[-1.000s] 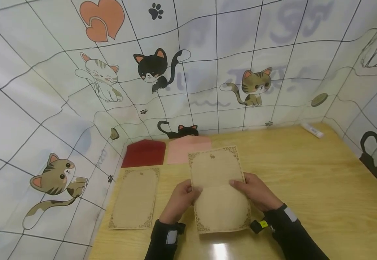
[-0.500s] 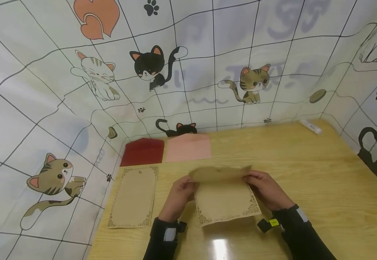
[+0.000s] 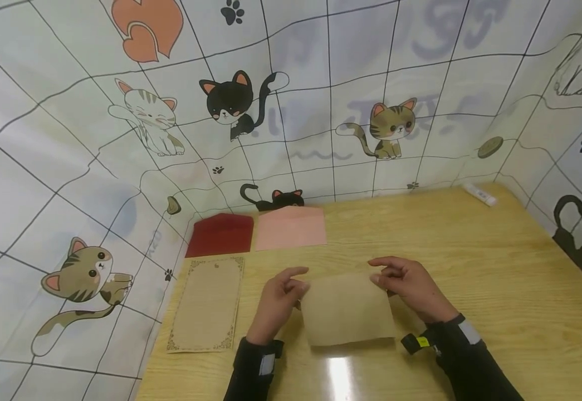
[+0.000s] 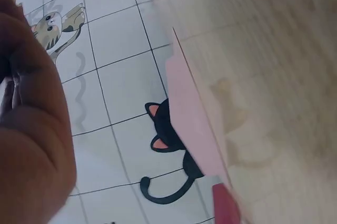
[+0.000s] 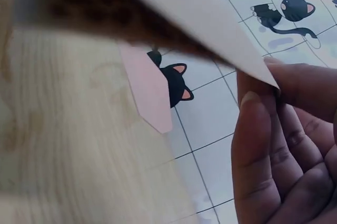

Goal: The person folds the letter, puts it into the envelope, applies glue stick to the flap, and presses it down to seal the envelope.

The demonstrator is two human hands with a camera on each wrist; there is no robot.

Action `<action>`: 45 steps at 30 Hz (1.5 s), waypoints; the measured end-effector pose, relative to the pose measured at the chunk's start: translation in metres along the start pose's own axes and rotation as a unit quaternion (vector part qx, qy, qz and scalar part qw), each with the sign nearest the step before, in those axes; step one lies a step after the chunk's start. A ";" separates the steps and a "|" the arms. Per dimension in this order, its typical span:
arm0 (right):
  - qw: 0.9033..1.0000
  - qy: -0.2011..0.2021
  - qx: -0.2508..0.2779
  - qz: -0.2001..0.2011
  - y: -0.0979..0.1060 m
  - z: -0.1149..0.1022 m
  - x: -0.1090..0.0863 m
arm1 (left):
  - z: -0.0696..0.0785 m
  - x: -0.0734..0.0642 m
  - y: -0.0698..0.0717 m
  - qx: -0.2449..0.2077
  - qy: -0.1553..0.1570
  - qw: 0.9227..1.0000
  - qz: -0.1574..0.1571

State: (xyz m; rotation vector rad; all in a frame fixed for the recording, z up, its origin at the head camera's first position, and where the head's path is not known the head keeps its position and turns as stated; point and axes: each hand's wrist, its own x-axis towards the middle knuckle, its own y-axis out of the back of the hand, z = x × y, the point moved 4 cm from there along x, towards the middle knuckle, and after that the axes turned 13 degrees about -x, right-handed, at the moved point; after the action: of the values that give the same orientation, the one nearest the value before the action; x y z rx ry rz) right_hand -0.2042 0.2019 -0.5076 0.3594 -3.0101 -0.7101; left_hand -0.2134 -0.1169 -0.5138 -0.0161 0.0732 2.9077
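Observation:
Between my two hands is a sheet of letter paper (image 3: 348, 312), folded over so that its plain tan back faces up. My left hand (image 3: 277, 303) holds its upper left corner, with the thumb on the edge and the index finger stretched out above. At the upper right corner, my right hand (image 3: 416, 287) pinches the paper. The right wrist view shows that thumb and fingers (image 5: 255, 145) at the corner of the fold, with the dark printed border inside. In the left wrist view the left hand (image 4: 31, 118) fills the left side; its grip is hidden there.
A second bordered letter sheet (image 3: 205, 306) lies flat on the wooden table (image 3: 496, 278) at the left. Behind it are a dark red envelope (image 3: 220, 236) and a pink envelope (image 3: 291, 228). A white tube (image 3: 479, 195) lies at the back right, near the cat-print cloth (image 3: 311, 111).
The held sheet was flat and upright with its printed face showing. Its top half has come down toward me over the lower half, and both index fingers have lifted.

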 end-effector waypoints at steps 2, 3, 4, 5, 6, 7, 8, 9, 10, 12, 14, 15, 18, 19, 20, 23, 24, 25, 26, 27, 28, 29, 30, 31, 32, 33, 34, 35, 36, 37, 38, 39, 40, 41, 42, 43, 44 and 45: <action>1.000 -0.002 -0.018 0.008 0.002 -0.002 0.000 | 0.003 0.000 -0.002 0.031 -0.012 0.999 0.018; 1.000 -0.005 -0.026 0.010 0.002 -0.003 0.000 | 0.004 0.001 -0.003 0.043 -0.015 0.999 0.026; 0.999 -0.009 -0.032 0.011 0.003 -0.004 0.000 | 0.005 0.001 -0.003 0.051 -0.016 0.998 0.033; 0.999 -0.012 -0.037 0.011 0.003 -0.004 0.001 | 0.006 0.002 -0.004 0.057 -0.016 0.997 0.039; 0.999 -0.018 -0.042 0.012 0.003 -0.004 0.001 | 0.007 0.002 -0.004 0.063 -0.016 0.997 0.044; 0.998 -0.024 -0.048 0.013 0.003 -0.003 0.001 | 0.007 0.003 -0.005 0.067 -0.016 0.996 0.048; 0.998 -0.027 -0.053 0.015 0.002 -0.002 0.001 | 0.006 0.003 -0.005 0.070 -0.016 0.996 0.051; 0.998 -0.030 -0.056 0.018 0.001 -0.001 0.000 | 0.006 0.002 -0.006 0.072 -0.018 0.996 0.054; 0.998 -0.032 -0.057 0.022 0.001 0.000 -0.001 | 0.005 0.002 -0.006 0.072 -0.019 0.995 0.058; 0.998 -0.031 -0.050 0.029 0.000 0.000 -0.004 | 0.004 0.001 -0.008 0.071 -0.024 0.995 0.068; 0.999 -0.016 -0.031 0.029 -0.002 -0.002 -0.007 | 0.003 0.000 -0.010 0.068 -0.029 0.994 0.081; 1.000 -0.005 -0.021 0.023 -0.003 -0.004 -0.007 | 0.004 -0.001 -0.012 0.064 -0.030 0.994 0.087; 0.999 0.038 0.006 -0.015 -0.008 -0.014 -0.006 | 0.006 0.000 -0.016 0.062 -0.031 0.993 0.093; 0.998 0.052 0.006 -0.030 -0.011 -0.017 -0.005 | 0.007 0.000 -0.018 0.060 -0.033 0.994 0.090; 0.997 0.064 0.000 -0.040 -0.014 -0.020 -0.004 | 0.007 0.000 -0.019 0.058 -0.033 0.994 0.085; 0.993 0.092 -0.071 -0.027 -0.024 -0.028 0.001 | 0.009 0.001 -0.025 0.054 -0.039 0.996 0.059; 0.990 0.097 -0.103 -0.015 -0.027 -0.030 0.002 | 0.010 0.002 -0.027 0.050 -0.041 0.997 0.046; 0.986 0.102 -0.130 -0.003 -0.030 -0.032 0.004 | 0.011 0.002 -0.029 0.048 -0.044 0.997 0.032; 0.982 0.106 -0.156 0.011 -0.033 -0.034 0.005 | 0.012 0.003 -0.032 0.045 -0.047 0.998 0.020; 0.978 0.109 -0.179 0.019 -0.035 -0.036 0.006 | 0.013 0.003 -0.034 0.042 -0.050 0.998 0.008; 0.975 0.110 -0.193 0.022 -0.037 -0.037 0.007 | 0.013 0.003 -0.036 0.036 -0.052 0.998 -0.004; 0.973 0.109 -0.200 0.022 -0.039 -0.039 0.008 | 0.014 0.003 -0.038 0.030 -0.053 0.998 -0.014; 0.972 0.110 -0.205 0.021 -0.041 -0.040 0.009 | 0.015 0.003 -0.040 0.022 -0.052 0.998 -0.022; 0.971 0.111 -0.209 0.020 -0.042 -0.042 0.010 | 0.016 0.002 -0.041 0.020 -0.054 0.998 -0.028; 0.970 0.109 -0.218 0.022 -0.043 -0.043 0.010 | 0.016 0.002 -0.043 0.022 -0.056 0.998 -0.032; 0.968 0.107 -0.224 0.023 -0.044 -0.044 0.011 | 0.017 0.001 -0.044 0.030 -0.059 0.997 -0.037; 0.968 0.105 -0.227 0.026 -0.044 -0.045 0.012 | 0.018 0.000 -0.045 0.046 -0.067 0.996 -0.039; 0.967 0.107 -0.230 0.027 -0.044 -0.046 0.012 | 0.019 -0.001 -0.046 0.065 -0.078 0.994 -0.039; 0.966 0.110 -0.233 0.027 -0.044 -0.047 0.013 | 0.020 -0.001 -0.046 0.087 -0.091 0.991 -0.035; 0.966 0.111 -0.233 0.025 -0.044 -0.047 0.013 | 0.022 -0.002 -0.046 0.112 -0.106 0.988 -0.028; 0.965 0.112 -0.234 0.024 -0.044 -0.047 0.013 | 0.023 -0.003 -0.046 0.134 -0.120 0.984 -0.017; 0.966 0.111 -0.232 0.021 -0.043 -0.047 0.014 | 0.025 -0.003 -0.045 0.151 -0.132 0.980 -0.003; 0.968 0.108 -0.226 0.016 -0.042 -0.046 0.013 | 0.026 -0.004 -0.044 0.163 -0.141 0.976 0.013; 0.969 0.107 -0.220 0.013 -0.041 -0.046 0.013 | 0.027 -0.005 -0.042 0.170 -0.146 0.974 0.030; 0.972 0.102 -0.213 0.010 -0.039 -0.045 0.013 | 0.028 -0.005 -0.040 0.175 -0.149 0.972 0.048; 0.974 0.097 -0.204 0.008 -0.038 -0.044 0.012 | 0.029 -0.006 -0.038 0.176 -0.148 0.971 0.064; 0.976 0.094 -0.195 0.008 -0.037 -0.043 0.012 | 0.030 -0.006 -0.036 0.174 -0.147 0.970 0.079; 0.979 0.089 -0.185 0.010 -0.036 -0.042 0.011 | 0.030 -0.007 -0.034 0.170 -0.144 0.970 0.093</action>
State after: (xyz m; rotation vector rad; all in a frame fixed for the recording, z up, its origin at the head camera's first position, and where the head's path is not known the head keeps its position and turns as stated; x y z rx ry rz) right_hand -0.2042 0.1493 -0.4862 0.3539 -2.6366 -1.1414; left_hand -0.1991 -0.0839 -0.4857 0.4947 0.5472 3.0019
